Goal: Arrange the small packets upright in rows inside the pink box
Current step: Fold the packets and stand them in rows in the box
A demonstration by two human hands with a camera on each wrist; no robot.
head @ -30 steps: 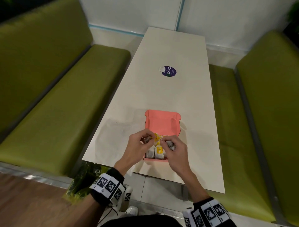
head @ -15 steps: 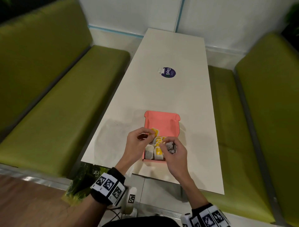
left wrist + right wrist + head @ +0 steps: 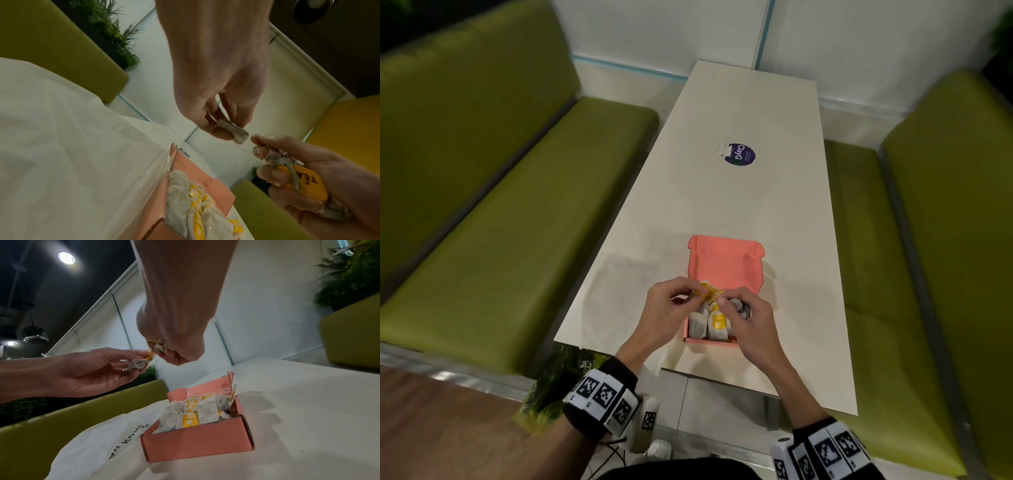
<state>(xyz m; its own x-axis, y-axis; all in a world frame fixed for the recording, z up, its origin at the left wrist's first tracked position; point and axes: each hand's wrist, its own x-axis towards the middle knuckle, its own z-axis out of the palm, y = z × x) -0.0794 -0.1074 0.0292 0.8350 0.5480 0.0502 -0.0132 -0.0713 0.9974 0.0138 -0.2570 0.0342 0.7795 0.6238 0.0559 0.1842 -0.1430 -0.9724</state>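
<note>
The pink box point(image 3: 710, 340) lies open on the table point(image 3: 750, 212), lid flap back. Several white packets with yellow tags point(image 3: 717, 323) stand upright in its near part. Both hands hover just above it. My left hand point(image 3: 690, 293) pinches one small grey packet point(image 3: 236, 134) by its end, a yellow tag point(image 3: 149, 356) at its fingertips. My right hand point(image 3: 726, 301) grips a bunch of packets point(image 3: 304, 183) in its curled fingers. A thin string point(image 3: 240, 147) runs between the two hands. The box's far part is hidden behind the hands.
A white plastic bag point(image 3: 92, 443) lies flat on the table left of the box. A round purple sticker point(image 3: 739, 155) marks the table's middle. Green benches point(image 3: 517, 257) run along both sides. The table's near edge is just behind the box.
The hands drew apart half a second ago, the left one lifting a packet to the left. Now they are close together again above the box.
</note>
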